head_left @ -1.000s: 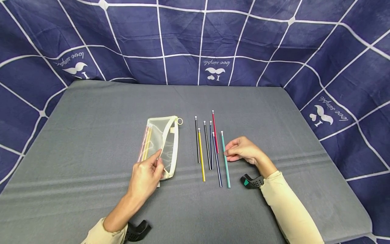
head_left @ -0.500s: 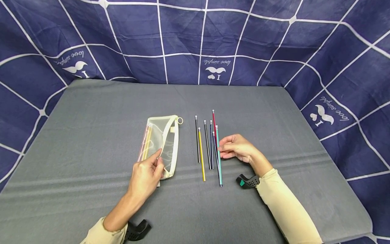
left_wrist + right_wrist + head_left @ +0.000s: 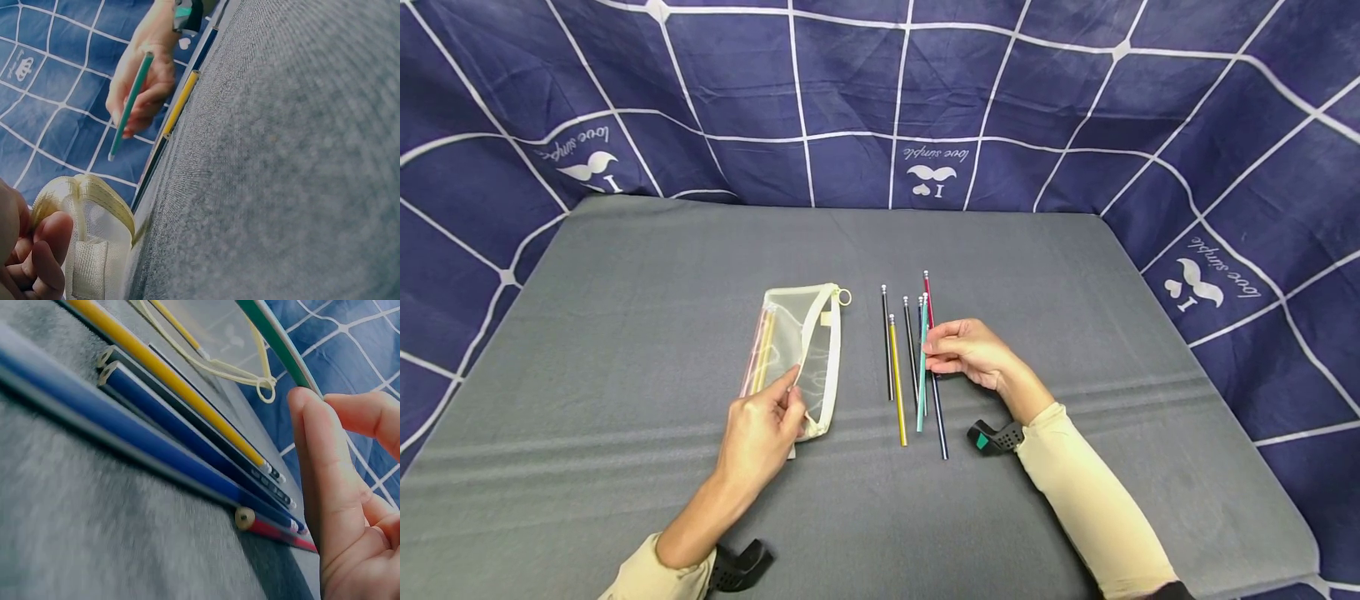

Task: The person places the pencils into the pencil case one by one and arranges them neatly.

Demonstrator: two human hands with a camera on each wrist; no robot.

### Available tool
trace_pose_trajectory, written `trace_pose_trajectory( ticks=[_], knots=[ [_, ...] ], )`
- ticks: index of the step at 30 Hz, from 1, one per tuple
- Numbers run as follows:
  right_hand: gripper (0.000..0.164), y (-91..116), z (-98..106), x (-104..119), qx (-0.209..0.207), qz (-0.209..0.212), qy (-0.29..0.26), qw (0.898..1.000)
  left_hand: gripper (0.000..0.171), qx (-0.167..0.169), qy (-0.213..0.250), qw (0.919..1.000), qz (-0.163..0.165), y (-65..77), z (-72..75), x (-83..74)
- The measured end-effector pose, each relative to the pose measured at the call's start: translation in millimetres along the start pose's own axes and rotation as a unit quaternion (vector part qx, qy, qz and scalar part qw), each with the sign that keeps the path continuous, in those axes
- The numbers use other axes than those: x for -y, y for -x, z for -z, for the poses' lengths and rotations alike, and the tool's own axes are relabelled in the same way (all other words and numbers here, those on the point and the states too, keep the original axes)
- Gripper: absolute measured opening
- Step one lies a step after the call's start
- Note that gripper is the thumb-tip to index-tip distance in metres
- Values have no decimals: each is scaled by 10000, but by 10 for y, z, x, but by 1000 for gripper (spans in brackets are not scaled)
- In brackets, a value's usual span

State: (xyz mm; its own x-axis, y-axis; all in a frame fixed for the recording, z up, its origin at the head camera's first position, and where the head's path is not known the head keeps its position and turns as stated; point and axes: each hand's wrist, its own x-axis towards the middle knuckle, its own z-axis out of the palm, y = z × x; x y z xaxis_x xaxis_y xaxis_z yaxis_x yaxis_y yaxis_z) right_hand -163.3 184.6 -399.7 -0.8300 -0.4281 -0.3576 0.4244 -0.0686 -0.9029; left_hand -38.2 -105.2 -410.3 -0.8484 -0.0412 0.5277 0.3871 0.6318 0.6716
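A pale yellow mesh pencil pouch (image 3: 822, 408) lies on the grey surface with its mouth apart; a pink and a yellow pencil (image 3: 764, 346) show inside. My left hand (image 3: 760, 433) pinches the near edge of that opening, fingers close at the rim (image 3: 106, 194) in the left wrist view. Between thumb and fingertips my right hand (image 3: 973, 352) pinches a teal pencil (image 3: 921, 400), raised above the surface in both wrist views. Under and beside it lie a yellow pencil (image 3: 898, 392), a red one (image 3: 275, 529), a blue one (image 3: 940, 425) and several dark ones.
A pull ring (image 3: 846, 297) sits at the pouch's far corner. The padded grey table (image 3: 625, 333) reaches back to a dark blue checked cloth (image 3: 850, 92) hanging behind and at both sides. Black wrist devices (image 3: 996, 437) ride on both arms.
The right hand has carried the teal pencil leftward, from beside the row of pencils to over it. The left hand and the pouch stay where they were.
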Motion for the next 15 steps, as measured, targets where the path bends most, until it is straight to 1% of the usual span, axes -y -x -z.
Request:
trace_pose_trajectory(
  ticks=[8, 15],
  knots=[
    [15, -106, -151, 22, -221, 129, -185, 9995, 33, 66, 8, 9999, 94, 2, 2, -7],
    [15, -201, -305, 18, -203, 340, -219, 9990, 32, 36, 36, 9999, 92, -2, 6, 1]
  ],
)
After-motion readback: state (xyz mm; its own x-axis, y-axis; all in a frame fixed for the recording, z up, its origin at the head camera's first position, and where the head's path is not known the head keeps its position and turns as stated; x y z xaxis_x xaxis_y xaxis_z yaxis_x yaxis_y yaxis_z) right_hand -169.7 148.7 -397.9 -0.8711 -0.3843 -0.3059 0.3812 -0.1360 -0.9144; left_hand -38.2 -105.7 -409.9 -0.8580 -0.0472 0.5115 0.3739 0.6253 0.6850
